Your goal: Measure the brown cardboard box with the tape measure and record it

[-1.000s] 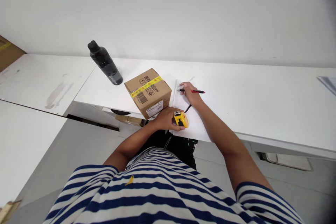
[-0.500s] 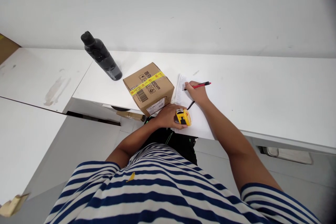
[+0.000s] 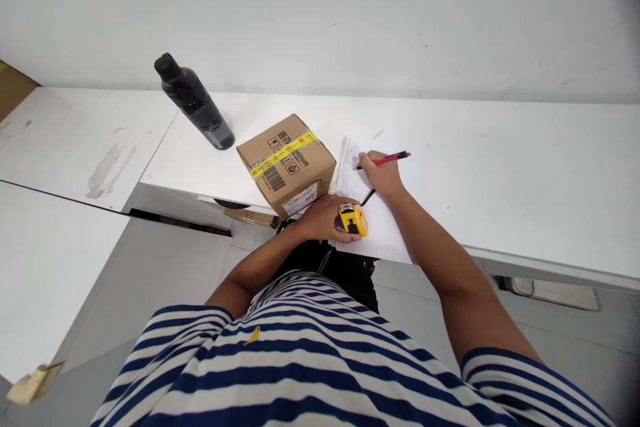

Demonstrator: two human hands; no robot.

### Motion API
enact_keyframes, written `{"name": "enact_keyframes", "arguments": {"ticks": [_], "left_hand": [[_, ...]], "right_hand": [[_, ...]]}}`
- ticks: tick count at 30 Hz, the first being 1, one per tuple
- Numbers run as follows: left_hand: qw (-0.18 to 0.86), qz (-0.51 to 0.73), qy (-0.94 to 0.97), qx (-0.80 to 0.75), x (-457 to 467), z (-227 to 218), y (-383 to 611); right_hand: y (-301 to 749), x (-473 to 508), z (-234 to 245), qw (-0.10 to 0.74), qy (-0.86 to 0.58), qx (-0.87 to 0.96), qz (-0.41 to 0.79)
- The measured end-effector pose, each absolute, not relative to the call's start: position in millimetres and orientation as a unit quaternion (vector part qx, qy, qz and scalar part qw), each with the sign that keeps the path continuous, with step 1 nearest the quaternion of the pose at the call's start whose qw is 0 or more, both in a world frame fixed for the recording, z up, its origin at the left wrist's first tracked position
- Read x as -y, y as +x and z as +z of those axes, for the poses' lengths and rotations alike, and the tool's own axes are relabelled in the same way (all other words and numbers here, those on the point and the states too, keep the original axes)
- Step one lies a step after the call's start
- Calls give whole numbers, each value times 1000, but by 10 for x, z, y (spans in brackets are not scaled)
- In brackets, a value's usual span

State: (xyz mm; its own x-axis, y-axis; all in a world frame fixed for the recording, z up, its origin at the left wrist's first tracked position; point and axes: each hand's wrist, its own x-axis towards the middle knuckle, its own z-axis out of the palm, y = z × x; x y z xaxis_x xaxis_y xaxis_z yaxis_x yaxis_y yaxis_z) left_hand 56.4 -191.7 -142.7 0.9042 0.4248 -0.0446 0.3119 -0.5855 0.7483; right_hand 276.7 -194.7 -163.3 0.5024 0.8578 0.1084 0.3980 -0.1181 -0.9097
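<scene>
My left hand [image 3: 324, 219] grips a yellow tape measure [image 3: 353, 219] at the near edge of the white desk [image 3: 500, 173], just in front of a small cardboard box [image 3: 286, 161] with yellow tape across it. My right hand [image 3: 381, 174] is closed round a red pen [image 3: 391, 159], its tip down on white paper [image 3: 350, 167] that lies to the right of the box. A black strap runs from the tape measure toward my right wrist.
A dark water bottle [image 3: 195, 103] stands behind and left of the box. A second white desk [image 3: 75, 140] lies to the left, with a brown carton [image 3: 13, 88] at its far corner. A white wall rises behind. My striped shirt fills the foreground.
The view has shifted slightly. My right hand with the pen has tilted so the pen's back end points further up and right. My left hand stays on the tape measure.
</scene>
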Motion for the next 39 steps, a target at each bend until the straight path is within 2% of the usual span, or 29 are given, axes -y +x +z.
{"name": "enact_keyframes", "arguments": {"ticks": [39], "left_hand": [[417, 76, 883, -201, 1918, -1434, 572]], "right_hand": [[2780, 1968, -1653, 517, -706, 434, 213]]}}
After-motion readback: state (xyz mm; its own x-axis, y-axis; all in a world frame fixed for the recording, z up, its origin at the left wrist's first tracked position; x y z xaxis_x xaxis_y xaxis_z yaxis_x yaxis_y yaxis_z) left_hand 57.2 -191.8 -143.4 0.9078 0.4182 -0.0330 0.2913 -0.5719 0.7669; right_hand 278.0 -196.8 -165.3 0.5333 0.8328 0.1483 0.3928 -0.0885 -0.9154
